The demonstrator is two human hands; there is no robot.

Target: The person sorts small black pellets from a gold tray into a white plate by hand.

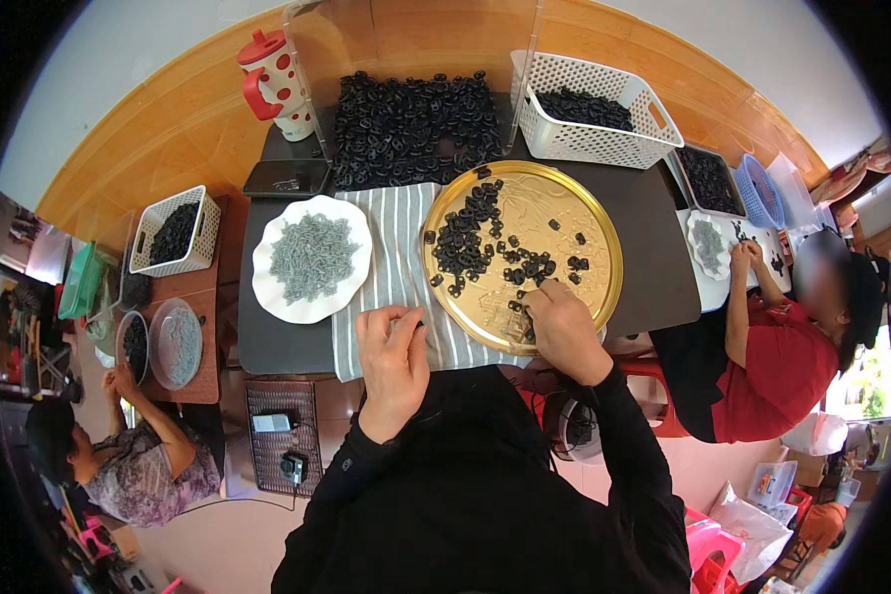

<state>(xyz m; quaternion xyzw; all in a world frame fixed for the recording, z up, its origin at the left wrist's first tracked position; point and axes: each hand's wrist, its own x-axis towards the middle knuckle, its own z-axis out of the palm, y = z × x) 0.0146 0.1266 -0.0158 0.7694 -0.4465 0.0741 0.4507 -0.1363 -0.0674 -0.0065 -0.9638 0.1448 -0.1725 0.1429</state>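
From where I stand, the person in black sleeves works with 2 bare hands over a dark, smooth tabletop. The left hand is above the near edge of a grey-and-white striped cloth; its fingers are curled, with thumb and fingertips drawn together around a small dark piece that barely shows. The right hand reaches over the near right part of a round, shiny gold tray, its fingers bent down among small, black, plastic-looking pieces with holes. The fingertips are partly hidden, so I cannot tell whether they grip a piece.

Those black pieces lie on the tray, heaped at its left and scattered across the middle. The tray overlaps the cloth's right side. To the left, a white plate with a wavy rim, partly on the cloth, carries a pile of small grey pieces.

At the back, a clear-walled bin holds many more black pieces, between a white tumbler with red spots and a white perforated basket. 2 other people sit nearby: a person in red at the right, and a person in a patterned top at the left.
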